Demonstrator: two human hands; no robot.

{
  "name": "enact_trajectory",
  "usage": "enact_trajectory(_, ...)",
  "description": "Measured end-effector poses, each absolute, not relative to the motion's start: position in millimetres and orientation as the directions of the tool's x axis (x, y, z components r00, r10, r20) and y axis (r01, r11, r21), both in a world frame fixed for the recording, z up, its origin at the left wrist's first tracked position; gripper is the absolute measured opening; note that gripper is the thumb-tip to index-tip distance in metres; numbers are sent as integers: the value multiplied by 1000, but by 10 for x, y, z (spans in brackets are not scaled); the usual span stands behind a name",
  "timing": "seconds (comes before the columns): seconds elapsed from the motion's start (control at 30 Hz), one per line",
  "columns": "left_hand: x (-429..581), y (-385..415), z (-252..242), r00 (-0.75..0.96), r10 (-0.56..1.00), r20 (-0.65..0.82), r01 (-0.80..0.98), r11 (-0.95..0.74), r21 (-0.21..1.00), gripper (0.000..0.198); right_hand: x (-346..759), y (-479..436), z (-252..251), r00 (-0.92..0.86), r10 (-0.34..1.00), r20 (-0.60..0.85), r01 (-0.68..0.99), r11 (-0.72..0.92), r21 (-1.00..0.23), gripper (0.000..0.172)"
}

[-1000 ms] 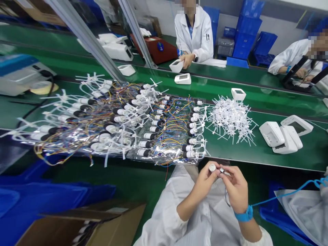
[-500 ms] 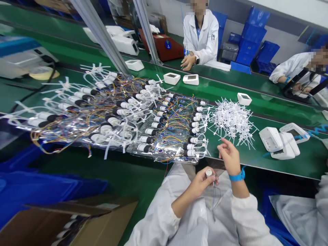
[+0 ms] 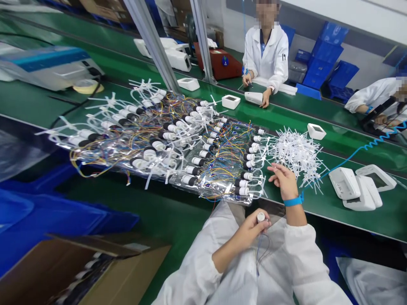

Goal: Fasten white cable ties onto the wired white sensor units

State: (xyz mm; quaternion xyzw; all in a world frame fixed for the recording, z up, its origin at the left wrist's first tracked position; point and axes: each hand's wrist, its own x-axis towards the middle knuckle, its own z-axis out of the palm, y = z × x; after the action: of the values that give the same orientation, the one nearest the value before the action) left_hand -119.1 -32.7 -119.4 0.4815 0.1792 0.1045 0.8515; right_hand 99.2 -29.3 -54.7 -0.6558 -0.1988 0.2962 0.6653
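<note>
My left hand (image 3: 249,228), low over my lap, is closed around a small part with a round white end (image 3: 260,217). Thin wires (image 3: 262,253) hang from it; the rest of the part is hidden in my fingers. My right hand (image 3: 285,183) hovers over the bench edge with its fingers apart and nothing visible in them. Just beyond it lies a heap of thin white tube pieces (image 3: 294,150). To its left, rows of black-and-white cylinders (image 3: 243,191) with white tubes and coloured wires rest on clear plastic trays (image 3: 219,191).
White device housings (image 3: 345,182) lie at the right of the green bench, near a coiled blue cord (image 3: 375,137). A metal post (image 3: 152,46) rises behind the trays. An open cardboard box (image 3: 133,271) stands lower left. Across the bench, a co-worker (image 3: 269,55) handles a white device (image 3: 253,98).
My right hand has moved forward towards the white heap, while my left hand keeps the wired part over my lap. Across the bench, the co-worker's hands have parted, one onto a white device. The view has shifted.
</note>
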Motion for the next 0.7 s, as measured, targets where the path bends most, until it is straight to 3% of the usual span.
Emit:
enact_trajectory(0.2,-1076,-338,-1204,938,301,-170,-8,510,860,44,792,-561,-448,728,677,-109,-292,162,-942,36)
enact_trajectory(0.37,-940,-369,-1121,920,360,-154,-38,473,880,45,705,-760,-581,744,661,-95,-231,121,-965,34)
enact_trajectory(0.53,-773,-325,-983,904,428,12,-71,123,990,23,676,-996,-655,734,677,47,32,34,-999,20)
enact_trajectory(0.7,-614,-265,-885,895,399,200,-148,-159,976,22,764,-1253,-672,689,674,266,352,9,-936,7)
